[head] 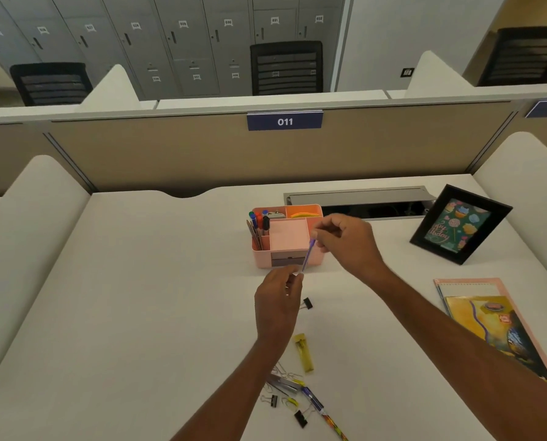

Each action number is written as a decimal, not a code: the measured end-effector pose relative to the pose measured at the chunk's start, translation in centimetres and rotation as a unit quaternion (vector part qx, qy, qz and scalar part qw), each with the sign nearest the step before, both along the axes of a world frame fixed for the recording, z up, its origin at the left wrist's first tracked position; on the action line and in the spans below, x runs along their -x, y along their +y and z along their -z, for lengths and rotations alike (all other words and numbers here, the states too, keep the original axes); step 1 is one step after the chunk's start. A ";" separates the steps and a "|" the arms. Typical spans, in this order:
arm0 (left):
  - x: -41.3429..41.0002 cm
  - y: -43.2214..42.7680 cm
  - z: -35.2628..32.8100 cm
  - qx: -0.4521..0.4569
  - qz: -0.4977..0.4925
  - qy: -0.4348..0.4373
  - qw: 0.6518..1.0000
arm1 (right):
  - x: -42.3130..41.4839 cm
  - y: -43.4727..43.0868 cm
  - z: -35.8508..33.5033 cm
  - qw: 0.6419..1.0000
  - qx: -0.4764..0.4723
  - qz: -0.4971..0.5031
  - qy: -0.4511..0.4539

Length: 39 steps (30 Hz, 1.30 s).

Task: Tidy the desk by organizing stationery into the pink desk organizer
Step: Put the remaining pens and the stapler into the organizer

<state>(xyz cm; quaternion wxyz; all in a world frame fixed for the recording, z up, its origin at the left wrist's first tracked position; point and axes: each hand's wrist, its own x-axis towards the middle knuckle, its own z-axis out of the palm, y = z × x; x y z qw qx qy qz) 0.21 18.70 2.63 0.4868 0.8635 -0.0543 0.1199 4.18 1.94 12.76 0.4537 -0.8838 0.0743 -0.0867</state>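
A white cubicle counter point(138, 281) fills the view, backed by a beige partition point(170, 154) with grey lockers beyond.

At the near edge lies a loose heap of stationery: paper clips point(286, 374), black binder clips point(301, 418) and a blue pen point(313, 399). Just beyond it sits a small yellow case point(304, 353), and further on a lone binder clip point(308, 303). A stack of notebooks point(488, 319) lies to the right.

Past these, the left hand point(277, 300) pinches the lower end of a purple pen point(307, 254) between fingertips and thumb. The right hand point(345, 240) pinches its upper end, so the pen is held tilted in the air, just in front of the pink desk organizer point(266, 261).

The organizer's left slot already holds upright markers point(259, 222). A black picture frame point(460, 224) stands far right.

The step in hand looks like readying this pen, perhaps capping it or passing it from one hand to the other. The next move calls for one hand to let go while the other carries the pen left, over the marker slot, and lowers it in upright. The near heap is not yet sorted.
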 end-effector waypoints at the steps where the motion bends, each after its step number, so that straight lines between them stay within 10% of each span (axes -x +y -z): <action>1: 0.0 0.2 0.3 0.007 0.000 0.005 1.000 | -0.4 -0.4 -0.4 1.000 0.003 0.004 -0.013; 17: 1.5 3.4 4.7 -0.199 0.110 0.230 0.946 | -9.3 -3.7 2.5 0.980 0.191 0.020 -0.055; 39: 1.0 3.3 4.4 -0.333 0.189 0.234 0.894 | -12.2 -4.5 6.0 0.971 0.230 0.027 0.054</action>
